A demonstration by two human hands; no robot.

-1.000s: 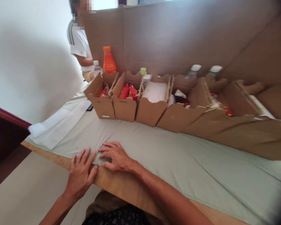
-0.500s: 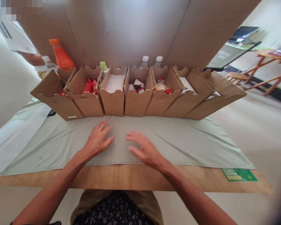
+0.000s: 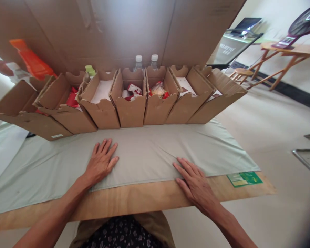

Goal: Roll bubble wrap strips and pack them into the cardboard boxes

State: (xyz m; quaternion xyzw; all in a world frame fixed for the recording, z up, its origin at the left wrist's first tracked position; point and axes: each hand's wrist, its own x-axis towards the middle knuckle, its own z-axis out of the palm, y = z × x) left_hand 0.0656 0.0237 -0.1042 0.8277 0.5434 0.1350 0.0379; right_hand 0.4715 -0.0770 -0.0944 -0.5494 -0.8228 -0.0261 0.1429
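Note:
My left hand (image 3: 100,163) rests palm down on the pale green cloth (image 3: 144,155), its fingers spread and holding nothing. Further right, my right hand (image 3: 193,181) lies flat near the cloth's front edge, fingers stretched out and nothing in them. Beyond both hands stands a row of several open cardboard boxes (image 3: 131,112). One box holds red packets (image 3: 72,98), another a white stack (image 3: 102,91). Near the middle are a red-and-white pack (image 3: 135,89) and a clear bag with red parts (image 3: 158,90). White pieces (image 3: 186,86) show in the boxes at right.
Behind the row show an orange bottle (image 3: 33,62), a green-capped bottle (image 3: 90,70) and two white-capped bottles (image 3: 138,63). A large cardboard panel (image 3: 113,38) rises behind. A green card (image 3: 245,179) lies at the wooden table edge (image 3: 134,199). A fan (image 3: 303,20) stands at right.
My right hand has moved right, away from my left hand, and come down flat on the cloth. My left hand has flattened with fingers spread. The view has turned to the right.

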